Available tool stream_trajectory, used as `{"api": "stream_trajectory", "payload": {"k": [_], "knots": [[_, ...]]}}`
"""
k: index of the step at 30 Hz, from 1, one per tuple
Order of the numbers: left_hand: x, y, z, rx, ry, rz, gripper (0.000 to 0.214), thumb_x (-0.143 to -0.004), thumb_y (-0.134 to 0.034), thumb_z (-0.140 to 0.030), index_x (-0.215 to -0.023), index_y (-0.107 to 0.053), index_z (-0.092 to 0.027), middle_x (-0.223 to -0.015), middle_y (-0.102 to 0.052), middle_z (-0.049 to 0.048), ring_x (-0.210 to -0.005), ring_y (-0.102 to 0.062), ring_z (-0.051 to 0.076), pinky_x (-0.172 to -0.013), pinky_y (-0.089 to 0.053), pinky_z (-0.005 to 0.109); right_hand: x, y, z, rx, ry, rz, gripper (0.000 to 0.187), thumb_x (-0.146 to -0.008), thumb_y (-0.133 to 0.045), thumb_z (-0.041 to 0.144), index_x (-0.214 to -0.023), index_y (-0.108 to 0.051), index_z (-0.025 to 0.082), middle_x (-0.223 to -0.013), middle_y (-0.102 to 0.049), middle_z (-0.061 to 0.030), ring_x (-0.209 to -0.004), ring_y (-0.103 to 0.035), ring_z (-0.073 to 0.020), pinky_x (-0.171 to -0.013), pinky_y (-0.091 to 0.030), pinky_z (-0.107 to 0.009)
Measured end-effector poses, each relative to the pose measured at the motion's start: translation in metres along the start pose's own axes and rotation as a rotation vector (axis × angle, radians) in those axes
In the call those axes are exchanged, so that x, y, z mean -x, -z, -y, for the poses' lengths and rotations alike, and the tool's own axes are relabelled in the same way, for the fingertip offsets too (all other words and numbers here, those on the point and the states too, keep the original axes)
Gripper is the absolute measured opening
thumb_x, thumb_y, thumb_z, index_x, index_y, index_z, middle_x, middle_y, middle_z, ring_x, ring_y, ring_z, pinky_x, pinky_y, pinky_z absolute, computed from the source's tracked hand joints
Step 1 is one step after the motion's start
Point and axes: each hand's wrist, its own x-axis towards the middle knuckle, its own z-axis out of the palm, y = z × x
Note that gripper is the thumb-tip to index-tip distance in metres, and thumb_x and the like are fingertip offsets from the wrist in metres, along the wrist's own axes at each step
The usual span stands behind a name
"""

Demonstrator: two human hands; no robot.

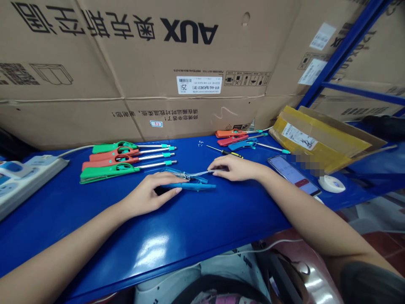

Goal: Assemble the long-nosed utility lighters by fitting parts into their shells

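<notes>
A blue long-nosed lighter (193, 184) lies opened on the blue shelf (190, 228), its two handle halves apart and thin inner parts showing. My left hand (152, 192) rests on the lighter's handle end, fingers curled over it. My right hand (236, 167) pinches the metal tube end of the lighter between thumb and fingers. A small black and yellow screwdriver (225, 152) lies just behind my right hand.
Several green and orange lighters (123, 160) lie in a row at back left. Three more lighters (243, 138) sit at back right. A phone (292, 174), a tape roll (331, 184), a yellow parcel (316, 137), a power strip (22, 177) and large cardboard boxes (158, 63) surround the shelf.
</notes>
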Motion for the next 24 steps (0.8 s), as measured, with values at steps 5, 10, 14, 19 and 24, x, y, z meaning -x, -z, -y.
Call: {"api": "stream_trajectory", "payload": {"k": [5, 10, 14, 19, 24], "knots": [[0.002, 0.001, -0.009, -0.237, -0.080, 0.148, 0.037, -0.098, -0.055, -0.028, -0.134, -0.064, -0.034, -0.126, -0.069, 0.0054, -0.114, -0.064, 0.023, -0.101, -0.049, 0.039, -0.003, -0.003, -0.007, 0.265, -0.021, -0.163, 0.021, -0.095, -0.053, 0.017, -0.111, -0.067, 0.017, -0.111, -0.068, -0.0098, -0.098, -0.063, -0.0207, -0.089, -0.048, -0.035], [0.003, 0.000, -0.013, -0.267, -0.079, 0.153, 0.041, -0.095, -0.061, -0.036, -0.136, -0.062, -0.032, -0.126, -0.069, 0.0055, -0.114, -0.064, 0.024, -0.101, -0.049, 0.040, 0.002, 0.002, -0.004, 0.276, 0.009, -0.125, 0.012, -0.091, -0.059, 0.020, -0.101, -0.067, 0.019, -0.102, -0.067, -0.0064, -0.088, -0.061, -0.0178, -0.079, -0.048, -0.030], [0.001, 0.000, -0.005, -0.298, -0.035, -0.026, 0.033, -0.098, -0.056, -0.035, -0.127, -0.068, -0.025, -0.116, -0.072, 0.0070, -0.106, -0.066, 0.023, -0.096, -0.051, 0.039, 0.004, 0.004, -0.002, 0.228, 0.058, -0.078, 0.018, -0.092, -0.063, 0.033, -0.103, -0.068, 0.020, -0.099, -0.067, -0.0056, -0.085, -0.061, -0.0174, -0.076, -0.049, -0.030], [0.001, 0.008, 0.011, -0.383, 0.082, -0.158, 0.029, -0.095, -0.059, -0.041, -0.112, -0.072, -0.021, -0.109, -0.072, 0.0077, -0.103, -0.064, 0.026, -0.094, -0.051, 0.041, -0.005, -0.001, 0.013, 0.158, 0.092, -0.388, 0.019, -0.099, -0.053, 0.032, -0.099, -0.066, 0.019, -0.099, -0.068, -0.0063, -0.090, -0.062, -0.0178, -0.086, -0.048, -0.034], [0.001, 0.010, 0.018, -0.332, 0.148, -0.140, 0.035, -0.092, -0.061, -0.047, -0.113, -0.072, -0.021, -0.110, -0.069, 0.0073, -0.092, -0.065, 0.022, -0.086, -0.053, 0.036, -0.017, -0.010, 0.031, 0.411, -0.103, -0.157, 0.016, -0.093, -0.063, 0.034, -0.096, -0.069, 0.019, -0.102, -0.068, -0.0084, -0.094, -0.062, -0.0224, -0.081, -0.045, -0.034]]}}
